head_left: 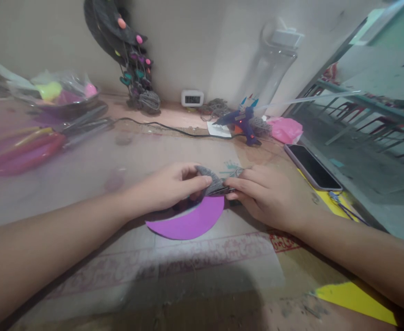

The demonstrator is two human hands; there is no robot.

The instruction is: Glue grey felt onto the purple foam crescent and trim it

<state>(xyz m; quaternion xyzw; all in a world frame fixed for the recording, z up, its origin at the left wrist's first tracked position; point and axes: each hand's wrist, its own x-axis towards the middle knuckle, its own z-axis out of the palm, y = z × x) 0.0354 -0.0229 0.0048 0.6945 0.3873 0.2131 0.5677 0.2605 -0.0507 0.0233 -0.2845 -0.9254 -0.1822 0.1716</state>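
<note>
A folded piece of dark grey fabric point(210, 180) is pinched between the thumb and fingers of my left hand point(184, 185). My right hand point(262, 191) has its fingers closed at the fabric's right end, around something small and dark that is too hidden to name. Just below the hands, a purple crescent-shaped piece point(191, 223) lies on the table, its upper right part covered by the fabric and my left hand. Some teal and grey bits show behind the fingertips of my right hand.
A blue glue gun point(241, 122) stands at the back, its black cord running left. Nearby are a white digital clock point(192, 98) and pink plastic point(285, 130). A phone point(313, 166) lies right, scissors with red handles point(25, 147) left. A decorated grey crescent point(114, 32) hangs on the wall.
</note>
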